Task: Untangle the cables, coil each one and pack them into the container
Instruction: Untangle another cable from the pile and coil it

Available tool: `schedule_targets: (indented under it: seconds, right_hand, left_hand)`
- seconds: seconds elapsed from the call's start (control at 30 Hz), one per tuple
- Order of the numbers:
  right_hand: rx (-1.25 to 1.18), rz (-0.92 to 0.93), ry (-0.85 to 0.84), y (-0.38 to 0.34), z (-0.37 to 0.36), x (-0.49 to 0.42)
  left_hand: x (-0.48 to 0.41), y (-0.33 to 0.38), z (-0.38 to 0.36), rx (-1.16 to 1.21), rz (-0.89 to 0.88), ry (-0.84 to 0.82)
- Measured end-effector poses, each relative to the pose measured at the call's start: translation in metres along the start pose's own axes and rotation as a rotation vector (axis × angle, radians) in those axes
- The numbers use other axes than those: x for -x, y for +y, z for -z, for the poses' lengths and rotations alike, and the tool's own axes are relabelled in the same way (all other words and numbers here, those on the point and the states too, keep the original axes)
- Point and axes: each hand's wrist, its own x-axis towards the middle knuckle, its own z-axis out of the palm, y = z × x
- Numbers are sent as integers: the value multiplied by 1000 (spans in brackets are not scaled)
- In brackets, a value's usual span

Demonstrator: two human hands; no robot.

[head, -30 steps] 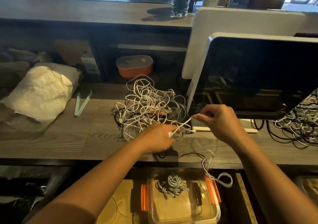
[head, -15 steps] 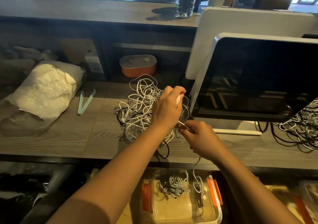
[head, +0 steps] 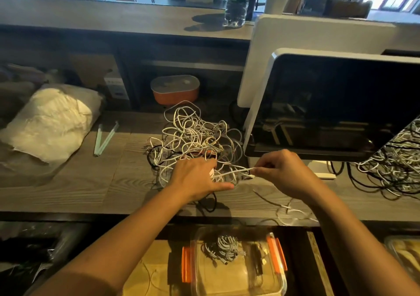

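A white cable point(head: 232, 172) is stretched between the two hands, just above the bench point(head: 79, 182) at the near edge of the tangled cable pile point(head: 193, 134). The left hand point(head: 197, 178) grips it with curled fingers and its thumb stretched out. The right hand point(head: 287, 170) pinches the cable's end. Below the bench edge sits the clear container point(head: 218, 281) with a coiled cable bundle point(head: 223, 248) inside. A dark monitor point(head: 341, 104) stands to the right, with a second tangle point(head: 395, 161) beside it.
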Motion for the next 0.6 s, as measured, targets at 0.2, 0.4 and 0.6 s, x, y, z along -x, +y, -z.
schedule_targets:
  seconds: [0.2,0.4,0.6]
  right_hand:
    - [-194,-100,57,17,-19,-13]
    - [-179,-26,-37,-6,-61,-3]
    - [-61,113,-159,-22,-59,6]
  left_hand:
    - [3,7,15,1120,44,-279]
    - [-4,39,30,1859,108,3]
    - [-21,38,21,587,173,550]
